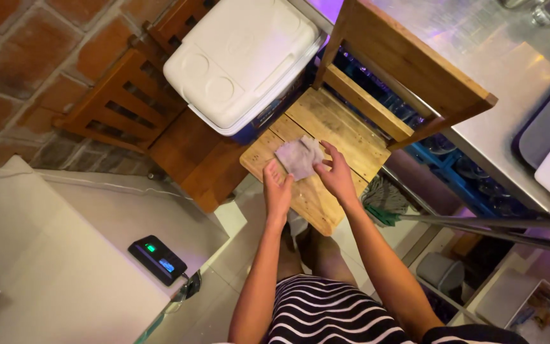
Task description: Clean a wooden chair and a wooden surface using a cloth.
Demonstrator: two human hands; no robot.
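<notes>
Head view: one grey cloth (298,157) lies on one wooden chair seat (345,137) at frame centre, one white cooler (240,60) at upper centre. Left hand (277,191), fingers together and extended, touches the cloth's lower edge; right hand (335,173), fingers loosely spread, presses its right edge.

a bar or café back area: a long stainless steel counter (498,121) with blue crates of glassware (453,169) under it, a white-lidded cooler box (243,60) to its left, a green-headed mop (383,204) below it.
</notes>
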